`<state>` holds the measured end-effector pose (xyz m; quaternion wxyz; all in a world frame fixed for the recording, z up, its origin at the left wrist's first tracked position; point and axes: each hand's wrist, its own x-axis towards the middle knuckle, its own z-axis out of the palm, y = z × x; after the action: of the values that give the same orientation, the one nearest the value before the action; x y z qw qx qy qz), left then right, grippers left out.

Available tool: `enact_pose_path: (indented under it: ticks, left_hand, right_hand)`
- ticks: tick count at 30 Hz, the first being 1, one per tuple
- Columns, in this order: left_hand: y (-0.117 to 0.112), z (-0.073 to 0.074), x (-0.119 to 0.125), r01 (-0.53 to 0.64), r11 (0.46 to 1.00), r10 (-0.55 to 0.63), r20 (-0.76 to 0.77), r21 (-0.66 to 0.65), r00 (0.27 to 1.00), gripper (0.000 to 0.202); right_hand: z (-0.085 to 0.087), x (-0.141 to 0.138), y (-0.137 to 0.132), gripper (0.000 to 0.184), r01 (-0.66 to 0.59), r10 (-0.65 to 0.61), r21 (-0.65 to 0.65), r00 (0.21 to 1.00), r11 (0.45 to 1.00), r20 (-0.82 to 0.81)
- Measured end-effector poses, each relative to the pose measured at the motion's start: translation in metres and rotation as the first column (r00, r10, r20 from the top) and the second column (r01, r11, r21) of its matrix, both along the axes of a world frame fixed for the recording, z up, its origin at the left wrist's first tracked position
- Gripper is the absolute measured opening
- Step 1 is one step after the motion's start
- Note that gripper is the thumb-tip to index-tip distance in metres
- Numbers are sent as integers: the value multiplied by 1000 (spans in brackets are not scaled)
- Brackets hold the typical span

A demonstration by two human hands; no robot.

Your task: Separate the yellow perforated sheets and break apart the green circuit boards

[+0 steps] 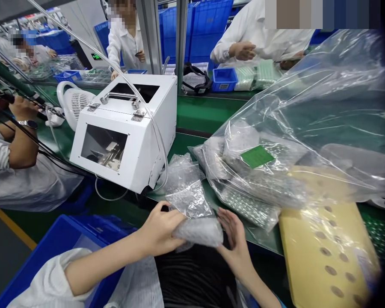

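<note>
My left hand (162,229) is closed around the left end of a rolled bubble wrap bundle (199,232), held over my lap at the table's front edge. What lies inside the wrap, if anything, I cannot make out. At the bundle's right end is my right hand (235,239), its fingers spread and its thumb close to or touching the wrap. Just beyond both hands, clear plastic bags (191,194) lie on the green table. A large clear bag (259,171) holding wrapped green circuit boards and a green label (257,156) rests to the right.
A white machine (115,141) with windows and a hose stands ahead left. A yellow holed sheet (327,244) lies at right, partly under the large bag. A blue bin (51,252) is at my left. Co-workers sit left and across, near a small blue tray (224,80).
</note>
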<state>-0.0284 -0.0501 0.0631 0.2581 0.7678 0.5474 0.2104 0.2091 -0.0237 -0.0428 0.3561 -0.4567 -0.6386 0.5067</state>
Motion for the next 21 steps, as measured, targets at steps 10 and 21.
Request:
enact_pose_path:
  ticks: [10, 21]
  left_hand:
    - [8, 23, 46, -50, 640, 755, 615, -767, 228, 46]
    - [87, 65, 44, 28, 723, 678, 717, -691, 162, 48]
  right_hand:
    - [60, 18, -4, 51, -12, -171, -457, 918, 889, -358]
    - [138, -5, 81, 55, -86, -50, -399, 947, 913, -318]
